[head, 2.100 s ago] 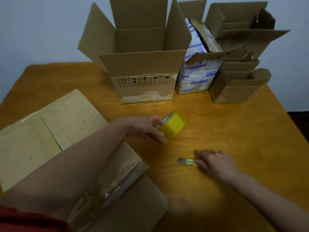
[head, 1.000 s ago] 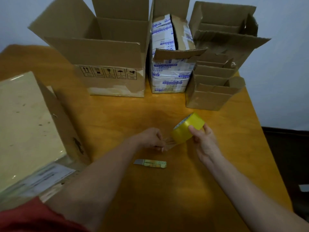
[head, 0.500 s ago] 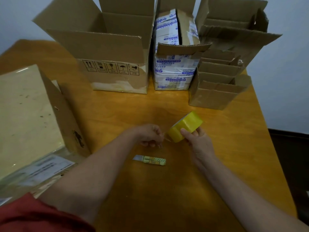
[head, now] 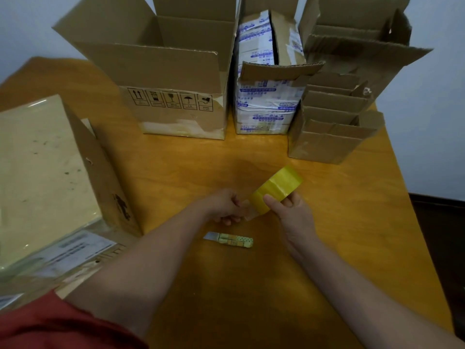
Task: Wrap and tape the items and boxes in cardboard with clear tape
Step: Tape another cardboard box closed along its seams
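Nearest, at seven o'clock, a red sleeve (head: 50, 323) edges the view, and both bare forearms reach out over the orange-brown wooden table (head: 251, 293). Just short of the hands lies a small box cutter with a yellow-green patterned handle (head: 230, 239), untouched. Beyond it the left hand (head: 224, 206) has thumb and fingers pinched together on the loose end of the tape. At three o'clock from it, the right hand (head: 289, 215) curls its fingers round the yellow-tinted roll of clear packing tape (head: 276, 188); only a short strip shows between them. At nine o'clock a flat brown cardboard parcel (head: 42, 172) looks glossy with tape, so it seems at least partly wrapped. Farthest, from eleven to one o'clock, stand a large open brown carton with handling symbols (head: 176, 71), a carton covered in white-and-blue printed tape (head: 266, 102) and a stack of small open brown cartons (head: 334, 122). All have flaps up, so most of the sealing appears left to do.
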